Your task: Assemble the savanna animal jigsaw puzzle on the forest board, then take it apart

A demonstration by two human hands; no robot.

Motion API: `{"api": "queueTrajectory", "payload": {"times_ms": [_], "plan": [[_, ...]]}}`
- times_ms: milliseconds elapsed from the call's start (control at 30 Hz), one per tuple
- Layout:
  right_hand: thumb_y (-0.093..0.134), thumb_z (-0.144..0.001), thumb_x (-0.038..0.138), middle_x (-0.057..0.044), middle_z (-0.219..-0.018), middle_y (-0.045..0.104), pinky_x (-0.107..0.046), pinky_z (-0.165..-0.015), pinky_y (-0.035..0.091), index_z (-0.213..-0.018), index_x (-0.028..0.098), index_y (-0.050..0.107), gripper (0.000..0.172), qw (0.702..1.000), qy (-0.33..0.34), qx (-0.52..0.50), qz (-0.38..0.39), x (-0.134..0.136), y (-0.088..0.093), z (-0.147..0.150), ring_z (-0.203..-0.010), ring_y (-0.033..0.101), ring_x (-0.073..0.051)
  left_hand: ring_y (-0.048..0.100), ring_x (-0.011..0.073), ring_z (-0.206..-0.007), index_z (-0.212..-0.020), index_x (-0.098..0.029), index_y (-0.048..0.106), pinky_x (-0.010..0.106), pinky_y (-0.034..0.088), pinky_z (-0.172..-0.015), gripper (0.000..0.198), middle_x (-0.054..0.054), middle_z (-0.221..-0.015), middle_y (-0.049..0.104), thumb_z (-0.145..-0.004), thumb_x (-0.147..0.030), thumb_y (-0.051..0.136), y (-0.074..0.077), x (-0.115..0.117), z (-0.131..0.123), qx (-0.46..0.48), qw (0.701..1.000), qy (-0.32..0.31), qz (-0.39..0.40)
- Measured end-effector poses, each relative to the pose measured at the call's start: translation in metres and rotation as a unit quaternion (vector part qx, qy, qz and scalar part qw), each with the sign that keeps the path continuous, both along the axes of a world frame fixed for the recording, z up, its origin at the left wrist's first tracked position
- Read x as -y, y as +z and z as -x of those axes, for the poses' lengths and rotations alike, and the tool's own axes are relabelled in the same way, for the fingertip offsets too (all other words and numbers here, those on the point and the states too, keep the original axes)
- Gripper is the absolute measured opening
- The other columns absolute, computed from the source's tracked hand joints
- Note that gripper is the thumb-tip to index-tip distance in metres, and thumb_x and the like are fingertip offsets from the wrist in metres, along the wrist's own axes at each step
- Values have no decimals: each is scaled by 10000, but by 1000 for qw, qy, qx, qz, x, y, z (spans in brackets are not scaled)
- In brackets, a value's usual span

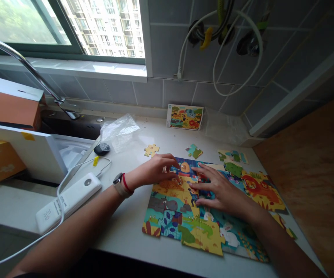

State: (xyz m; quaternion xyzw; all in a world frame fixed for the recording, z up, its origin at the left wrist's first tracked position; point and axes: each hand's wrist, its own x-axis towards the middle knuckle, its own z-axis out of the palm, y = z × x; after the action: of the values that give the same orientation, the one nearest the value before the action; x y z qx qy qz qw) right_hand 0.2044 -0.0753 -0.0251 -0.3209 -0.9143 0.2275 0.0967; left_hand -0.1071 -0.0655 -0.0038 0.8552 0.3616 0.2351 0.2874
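A jigsaw of colourful cartoon animals (pixel 190 216) lies fitted together on the white counter (pixel 126 239), with a hippo, a crocodile and white rabbits showing. My left hand (pixel 155 172) rests its fingertips on the puzzle's top edge, holding nothing I can see. My right hand (pixel 219 187) lies spread flat on the middle of the puzzle, also empty. A lion section (pixel 262 191) sits at the right. Loose pieces lie above the hands: a yellow one (pixel 151 150), a teal-and-green one (pixel 194 151) and a pale group (pixel 232 156). A small picture card (pixel 184 117) leans against the wall tiles.
A white power bank (pixel 68 202) with its cable lies left of my left arm, near a dark computer mouse (pixel 102 149) and a clear plastic bag (pixel 119 131). Cardboard boxes (pixel 7 112) and a sink tap (pixel 31 65) stand at the left. A wooden board (pixel 308 162) stands at the right.
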Motion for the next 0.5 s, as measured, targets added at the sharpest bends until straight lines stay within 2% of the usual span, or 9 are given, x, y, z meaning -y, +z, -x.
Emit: {"api": "queueTrajectory", "payload": {"times_ms": [133, 267, 400, 500], "plan": [[838, -848, 515, -93, -1638, 475, -725, -1175, 371, -1285, 399, 761, 459, 1000, 2, 11, 2, -1, -1, 0, -1525, 378, -434, 706, 229, -1077, -1205, -194, 737, 386, 556, -997, 294, 112, -1226, 731, -971, -373, 736, 9, -15, 35, -23, 999, 29, -14], [822, -862, 522, -97, -1637, 476, -702, -1181, 377, -1293, 390, 759, 456, 1000, 0, 13, -1, -1, -1, -1, -1521, 386, -428, 672, 262, -1241, -1345, -216, 677, 456, 521, -1101, 417, 118, -1342, 713, -961, -358, 752, 2, -15, 66, -34, 998, 58, -8], [799, -883, 526, -87, -1617, 509, -689, -1173, 394, -1315, 391, 745, 455, 1000, 7, 13, 3, -1, -1, -1, -1514, 402, -423, 457, 304, -1502, -1522, -277, 541, 553, 389, -1240, 739, 128, -1556, 563, -862, -367, 861, -9, -5, 78, -34, 999, 15, 29], [800, -888, 511, -83, -1595, 538, -674, -1180, 394, -1312, 379, 748, 447, 1000, 8, 14, -2, -2, -1, -1, -1510, 408, -413, 324, 348, -1574, -1584, -310, 461, 611, 322, -1266, 926, 127, -1623, 482, -784, -371, 924, -15, -3, 78, -50, 997, 4, 55]]}}
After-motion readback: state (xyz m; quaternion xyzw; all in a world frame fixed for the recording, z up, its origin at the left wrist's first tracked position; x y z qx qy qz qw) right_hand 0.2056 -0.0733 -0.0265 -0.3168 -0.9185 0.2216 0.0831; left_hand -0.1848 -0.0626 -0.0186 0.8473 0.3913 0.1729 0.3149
